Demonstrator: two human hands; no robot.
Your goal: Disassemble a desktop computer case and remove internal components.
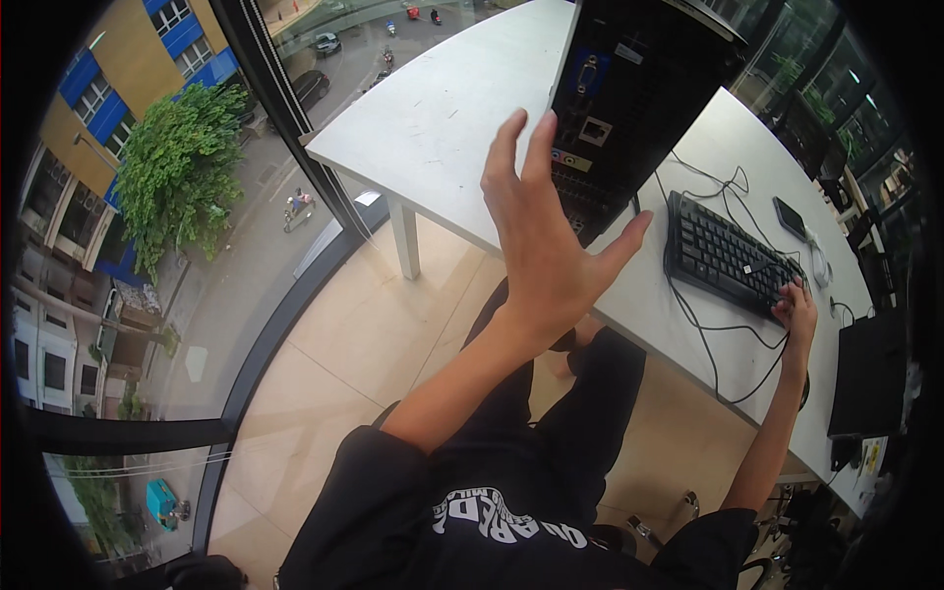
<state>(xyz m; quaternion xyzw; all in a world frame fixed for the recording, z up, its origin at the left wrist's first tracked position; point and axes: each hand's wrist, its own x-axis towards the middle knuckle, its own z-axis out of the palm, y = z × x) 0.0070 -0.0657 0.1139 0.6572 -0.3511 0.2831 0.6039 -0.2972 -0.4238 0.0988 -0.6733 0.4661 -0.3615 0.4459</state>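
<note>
My left hand (551, 236) is raised in front of a black computer tower (639, 88), fingers and thumb spread, with nothing in it. The tower stands upright on the white table, its back panel with ports toward me. From this view I cannot tell whether the hand touches it. My right hand (796, 313) is at the right end of a black keyboard (723, 246), fingers curled in against its corner. What they close on, if anything, is hidden. A small white spot (747, 268) shows on the keys.
Black cables (703, 334) loop around the keyboard and over the edge of the white table (423, 118). A dark phone (789, 217) and a white object (818, 258) lie beyond the keyboard. Tall windows (246, 393) curve along the left. A black box-like object (870, 374) is at right.
</note>
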